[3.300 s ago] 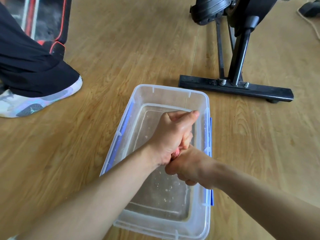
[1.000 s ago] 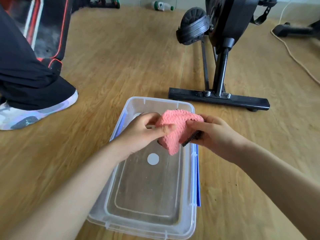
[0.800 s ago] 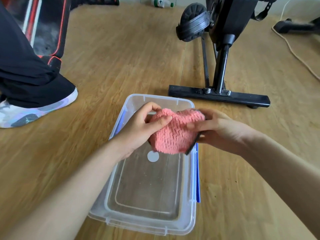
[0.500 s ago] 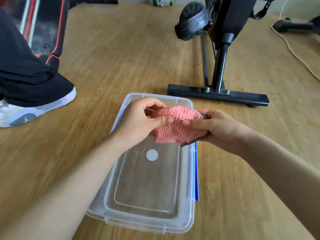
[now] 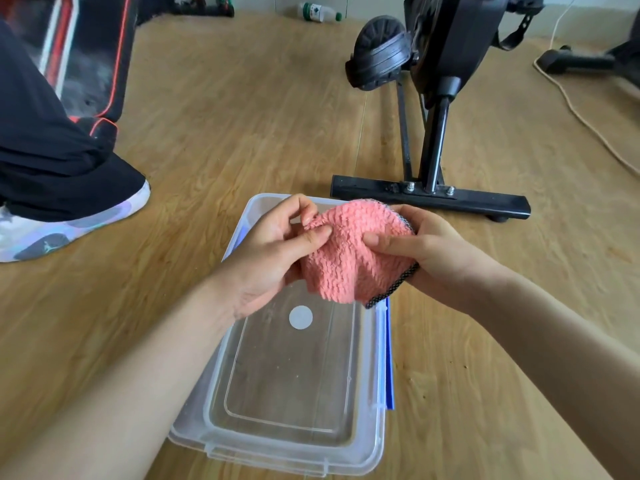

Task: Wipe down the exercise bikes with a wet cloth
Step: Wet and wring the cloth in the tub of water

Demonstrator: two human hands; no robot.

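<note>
Above the far end of the clear plastic storage box (image 5: 263, 452), the left hand (image 5: 266, 258) pinches and the right hand (image 5: 440, 261) grips the pink cloth (image 5: 349, 261) between them, while the exercise bike (image 5: 436, 140) just beyond the box is untouched, so wiping seemingly has not begun.

I'm in a workout room, a small gym of some kind. Just ahead of me an exercise bike (image 5: 450, 46) stands on the wooden floor (image 5: 242, 116), all black, its pedal (image 5: 379, 53) sticking out to one side and its flat base bar (image 5: 429, 199) bolted across the bottom. The foot of a second machine (image 5: 571, 60) shows at the far right, with a pale cord (image 5: 581, 116) trailing over the boards near it. To my left is black equipment edged in red (image 5: 86, 46). A plastic bottle (image 5: 318, 12) lies by the far wall, and someone's trainer (image 5: 62, 230) is planted nearby.
</note>
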